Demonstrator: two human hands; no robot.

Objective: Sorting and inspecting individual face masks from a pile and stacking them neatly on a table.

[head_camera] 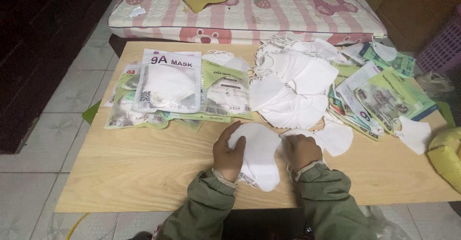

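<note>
A small stack of white folded face masks (pixel 261 154) lies on the low wooden table (pixel 144 172) near its front edge. My left hand (pixel 229 154) rests on the stack's left side, fingers curled over its edge. On the stack's right side my right hand (pixel 301 151) grips it, with another white mask (pixel 336 138) just beyond it. Both arms wear olive-green sleeves. Behind the hands sits a large loose pile of white masks (pixel 293 88).
Packaged masks in clear and green pouches (pixel 168 88) lie at the table's left, with more empty pouches (pixel 379 98) at the right. A single mask (pixel 415 134) and a yellow bag (pixel 446 156) sit far right. A pink patterned mattress (pixel 249 12) lies behind the table.
</note>
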